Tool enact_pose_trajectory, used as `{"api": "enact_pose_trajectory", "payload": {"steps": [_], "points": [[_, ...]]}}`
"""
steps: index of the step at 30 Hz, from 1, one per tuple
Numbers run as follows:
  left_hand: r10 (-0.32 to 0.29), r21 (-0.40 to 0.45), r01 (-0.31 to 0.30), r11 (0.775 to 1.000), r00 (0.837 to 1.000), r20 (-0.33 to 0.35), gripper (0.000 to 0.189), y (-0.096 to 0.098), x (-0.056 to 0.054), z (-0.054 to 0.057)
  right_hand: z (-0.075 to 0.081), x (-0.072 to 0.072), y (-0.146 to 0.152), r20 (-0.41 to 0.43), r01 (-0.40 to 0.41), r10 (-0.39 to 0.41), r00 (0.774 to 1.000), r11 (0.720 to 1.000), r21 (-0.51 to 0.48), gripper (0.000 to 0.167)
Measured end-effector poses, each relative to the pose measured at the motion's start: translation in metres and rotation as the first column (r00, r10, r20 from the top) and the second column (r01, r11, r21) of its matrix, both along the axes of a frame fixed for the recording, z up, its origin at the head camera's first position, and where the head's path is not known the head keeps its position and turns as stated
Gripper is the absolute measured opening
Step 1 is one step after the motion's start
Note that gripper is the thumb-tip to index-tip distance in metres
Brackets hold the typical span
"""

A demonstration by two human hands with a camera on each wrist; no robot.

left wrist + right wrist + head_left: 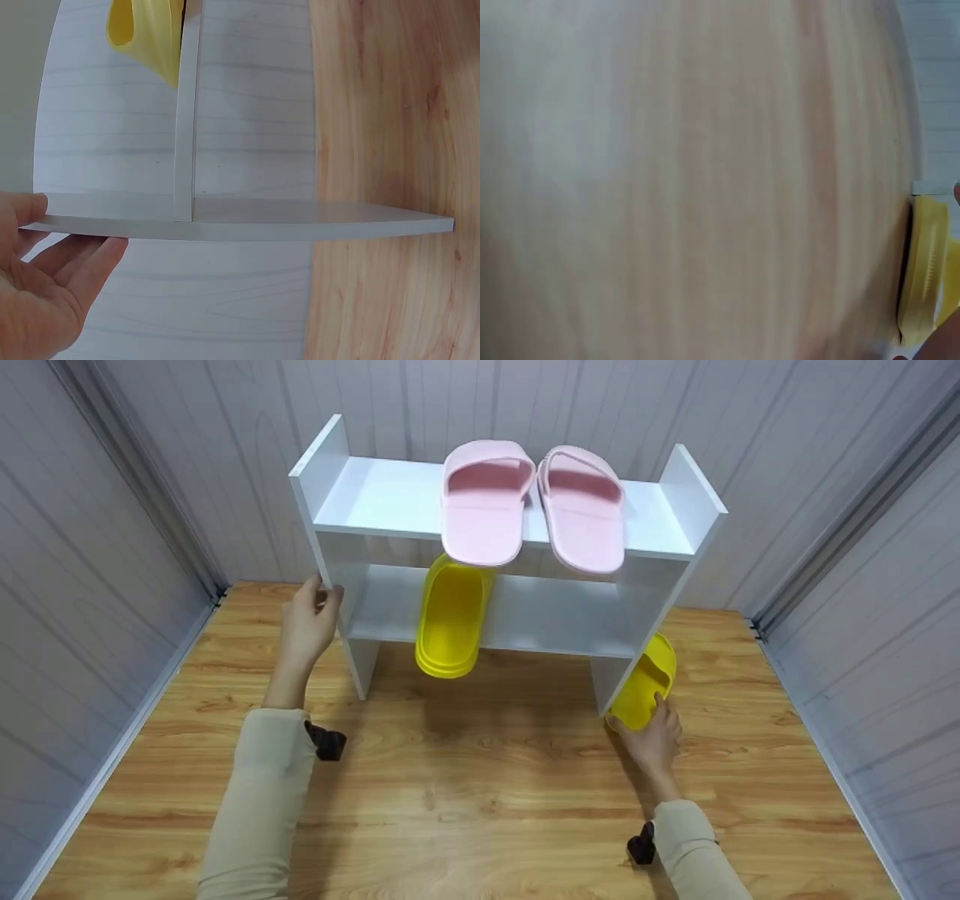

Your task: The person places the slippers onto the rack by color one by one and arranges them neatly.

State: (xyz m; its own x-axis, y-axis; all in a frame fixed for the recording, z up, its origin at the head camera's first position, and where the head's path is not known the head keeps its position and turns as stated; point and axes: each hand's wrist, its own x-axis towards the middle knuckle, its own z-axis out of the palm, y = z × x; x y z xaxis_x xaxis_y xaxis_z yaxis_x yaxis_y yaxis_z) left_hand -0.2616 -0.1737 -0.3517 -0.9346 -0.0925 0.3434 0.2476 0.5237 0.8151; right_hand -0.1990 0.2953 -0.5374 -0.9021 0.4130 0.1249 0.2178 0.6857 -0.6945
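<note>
My left hand (pixel 309 619) grips the left side panel of a white shoe rack (pixel 555 615). In the left wrist view the thumb is on one side of the panel edge and the fingers (pixel 94 266) on the other. Low beside the rack's right panel, my right hand (pixel 654 739) holds a yellow slipper (pixel 637 697) by its near end, thumb and fingers on opposite edges. Part of that slipper is hidden behind the panel. Another yellow slipper (pixel 452 619) lies on the middle shelf, its near end jutting past the front edge.
Two pink slippers (pixel 484 525) sit side by side on the top shelf, overhanging its front. The rack stands on a wood-look floor (pixel 465 810), with a back wall (pixel 397 397) behind it and walls at left and right.
</note>
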Motion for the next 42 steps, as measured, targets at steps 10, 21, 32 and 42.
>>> {"api": "enact_pose_trajectory", "payload": {"steps": [10,21,32,42], "points": [[-0.001,-0.001,0.001,1.000,1.000,-0.007,0.033,0.000,0.000,0.000,-0.007,-0.002,-0.003,-0.021,0.047,-0.047,0.999,0.999,0.010,0.105],[-0.001,0.004,0.001,1.000,1.000,-0.010,0.035,-0.001,0.000,-0.002,-0.007,-0.002,0.005,-0.083,0.016,-0.016,0.996,1.000,0.000,0.090],[-0.001,0.006,0.001,1.000,1.000,-0.016,0.037,0.001,-0.001,-0.002,-0.002,-0.007,0.006,0.039,0.125,-0.124,0.991,0.992,-0.018,0.097],[0.018,-0.001,-0.018,1.000,1.000,0.011,0.035,0.000,-0.001,-0.001,0.004,-0.013,-0.001,0.160,0.178,-0.171,0.972,0.984,-0.030,0.109]]}}
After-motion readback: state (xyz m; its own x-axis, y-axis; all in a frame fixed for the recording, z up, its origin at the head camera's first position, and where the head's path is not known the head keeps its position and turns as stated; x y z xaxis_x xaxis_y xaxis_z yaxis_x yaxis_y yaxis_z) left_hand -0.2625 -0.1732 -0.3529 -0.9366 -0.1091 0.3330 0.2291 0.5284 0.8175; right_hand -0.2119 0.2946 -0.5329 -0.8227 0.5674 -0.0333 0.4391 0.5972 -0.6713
